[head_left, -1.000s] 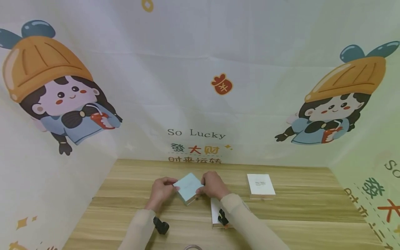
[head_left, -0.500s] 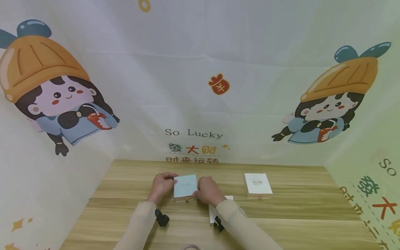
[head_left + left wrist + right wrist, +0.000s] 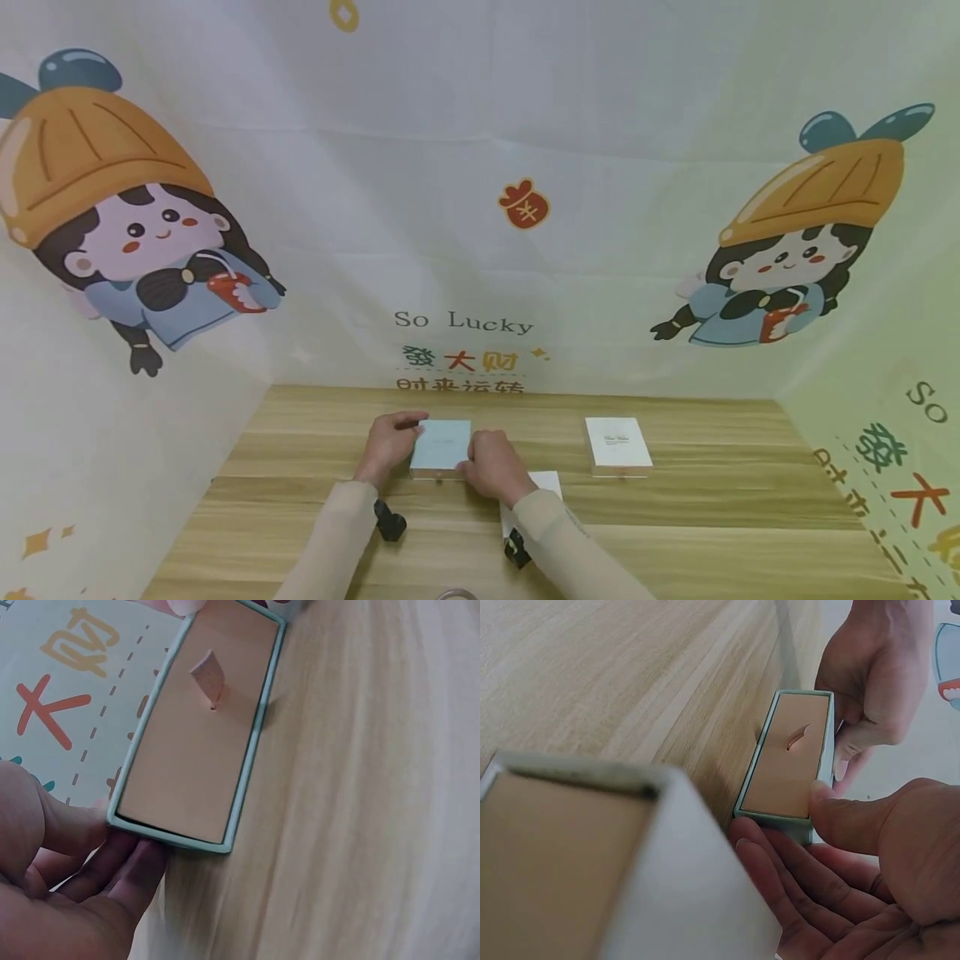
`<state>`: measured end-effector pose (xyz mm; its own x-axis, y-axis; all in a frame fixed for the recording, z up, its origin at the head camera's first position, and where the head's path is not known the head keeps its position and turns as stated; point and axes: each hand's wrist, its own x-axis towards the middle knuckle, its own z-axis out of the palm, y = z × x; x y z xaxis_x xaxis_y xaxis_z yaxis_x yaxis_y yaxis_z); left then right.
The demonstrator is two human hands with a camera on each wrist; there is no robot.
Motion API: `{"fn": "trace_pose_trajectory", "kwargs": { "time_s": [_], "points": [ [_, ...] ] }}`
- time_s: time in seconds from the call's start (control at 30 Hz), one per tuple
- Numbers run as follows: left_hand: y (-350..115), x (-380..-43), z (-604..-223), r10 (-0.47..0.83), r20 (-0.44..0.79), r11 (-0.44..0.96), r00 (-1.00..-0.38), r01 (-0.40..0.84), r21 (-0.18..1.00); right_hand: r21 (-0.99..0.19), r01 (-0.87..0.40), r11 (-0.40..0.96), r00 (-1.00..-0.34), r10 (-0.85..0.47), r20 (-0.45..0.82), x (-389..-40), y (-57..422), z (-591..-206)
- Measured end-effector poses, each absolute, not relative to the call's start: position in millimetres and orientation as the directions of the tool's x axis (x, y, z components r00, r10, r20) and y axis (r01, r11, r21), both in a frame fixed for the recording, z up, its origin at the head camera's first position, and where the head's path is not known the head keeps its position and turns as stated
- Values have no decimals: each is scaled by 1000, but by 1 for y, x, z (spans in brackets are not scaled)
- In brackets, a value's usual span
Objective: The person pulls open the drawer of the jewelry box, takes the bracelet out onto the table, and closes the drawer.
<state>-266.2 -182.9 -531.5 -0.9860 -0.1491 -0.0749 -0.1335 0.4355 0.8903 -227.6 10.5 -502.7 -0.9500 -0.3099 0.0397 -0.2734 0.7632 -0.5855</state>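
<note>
A light blue drawer box (image 3: 441, 444) lies on the wooden table between both hands, its front squared toward me. My left hand (image 3: 386, 446) holds its left side, thumb at the top edge and fingers along the side in the left wrist view. On the other side my right hand (image 3: 493, 467) grips the front right corner. The right thumb (image 3: 847, 817) presses at the edge of the tan drawer front, with the other fingers curled against the box's side. A small pull tab (image 3: 209, 677) sticks out of that drawer front, which sits inside the blue sleeve.
One white box (image 3: 618, 443) stands to the right on the table. Another white box (image 3: 546, 482) is partly hidden under my right forearm and looms close in the right wrist view. A printed cloth wall (image 3: 600, 333) closes off the back. Black wrist cameras (image 3: 389, 522) hang at both wrists.
The blue box has turned from a diagonal pose to square with the table edge and come down flat. Both hands have kept hold of it and turned with it.
</note>
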Motion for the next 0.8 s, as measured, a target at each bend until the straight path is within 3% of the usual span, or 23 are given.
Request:
{"fn": "trace_pose_trajectory", "kwargs": {
  "time_s": [0.5,0.8],
  "points": [
    [-182,-269,-530,-111,-81,463,-991,-123,878,-571,-325,754,-934,-349,70,-224,21,-503],
    [-180,-266,-527,-113,-66,495,-991,-114,861,-518,-474,712,-862,-497,104,-221,42,-505]
  ]
}}
